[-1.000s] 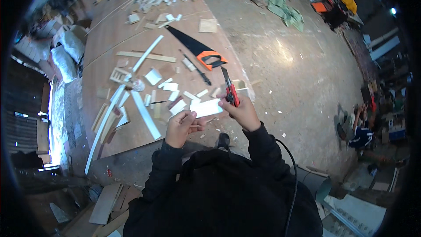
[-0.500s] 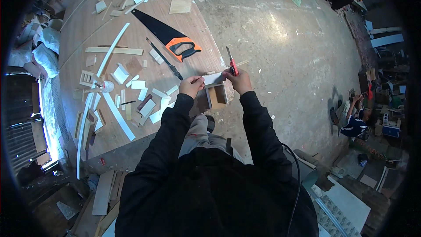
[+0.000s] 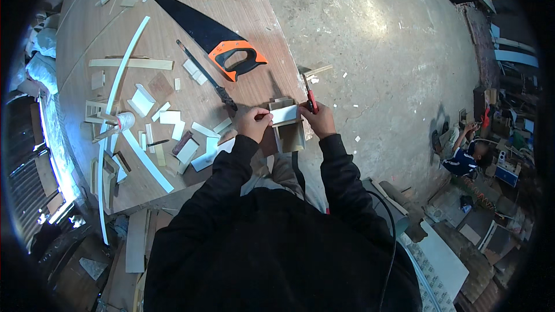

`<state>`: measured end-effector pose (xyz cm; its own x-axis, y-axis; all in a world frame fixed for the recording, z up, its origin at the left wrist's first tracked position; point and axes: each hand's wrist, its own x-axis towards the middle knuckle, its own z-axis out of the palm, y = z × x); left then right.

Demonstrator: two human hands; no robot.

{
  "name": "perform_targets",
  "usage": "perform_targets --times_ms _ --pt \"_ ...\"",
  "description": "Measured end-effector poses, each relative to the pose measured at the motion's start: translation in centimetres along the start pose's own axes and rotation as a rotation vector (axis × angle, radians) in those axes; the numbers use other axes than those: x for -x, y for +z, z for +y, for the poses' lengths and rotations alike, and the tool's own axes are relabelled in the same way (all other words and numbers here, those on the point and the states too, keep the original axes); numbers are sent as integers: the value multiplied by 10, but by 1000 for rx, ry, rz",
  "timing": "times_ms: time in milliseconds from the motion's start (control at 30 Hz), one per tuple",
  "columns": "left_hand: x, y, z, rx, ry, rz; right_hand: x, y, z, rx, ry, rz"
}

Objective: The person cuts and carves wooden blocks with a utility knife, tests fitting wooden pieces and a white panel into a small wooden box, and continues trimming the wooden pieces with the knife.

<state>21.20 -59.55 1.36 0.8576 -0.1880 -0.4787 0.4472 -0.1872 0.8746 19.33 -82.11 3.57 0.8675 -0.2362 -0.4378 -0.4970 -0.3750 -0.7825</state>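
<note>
Between my two hands lies a small flat white piece (image 3: 284, 115), across the top of a small open wooden box (image 3: 291, 140). My left hand (image 3: 254, 124) pinches the left end of the white piece with bent fingers. The right end is at the fingertips of my right hand (image 3: 319, 120), which also holds a red utility knife (image 3: 312, 101), its blade pointing away from me. Box compartments show on both the far and near sides of the piece. Left of my left hand, a dark narrow tool with a long blade (image 3: 205, 75) rests on the wooden table (image 3: 254, 29).
A handsaw (image 3: 215, 40) with an orange and black handle lies farther back. White and wooden offcuts, long white strips (image 3: 147, 162) and a whitish container (image 3: 125, 120) cover the table's left part. Concrete floor (image 3: 376, 69) lies rightward, where another person (image 3: 462, 159) sits low.
The view has shifted, so the table's contents sit farther left and the saw looks larger. The white piece, still between my hands, now lies nearer the box's middle, with more box showing beyond it.
</note>
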Motion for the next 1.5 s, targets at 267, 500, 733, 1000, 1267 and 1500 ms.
perform_targets --times_ms 267,500,733,1000,1267,1500 --pt "2 -5 11 -66 -19 11 3 -1 0 26 -9 1" --pt "-1 -8 5 -60 -43 -18 4 -2 -2 94 17 -9" --pt "0 -6 7 -100 -58 -27 7 -4 -7 61 20 -26" --pt "-1 -5 2 -70 -30 -25 7 -5 -11 89 50 -44" --pt "-1 -7 2 -82 -23 -35 6 -3 0 49 0 -8" --pt "0 -6 10 -49 -60 -46 6 -3 -3 63 30 -22"
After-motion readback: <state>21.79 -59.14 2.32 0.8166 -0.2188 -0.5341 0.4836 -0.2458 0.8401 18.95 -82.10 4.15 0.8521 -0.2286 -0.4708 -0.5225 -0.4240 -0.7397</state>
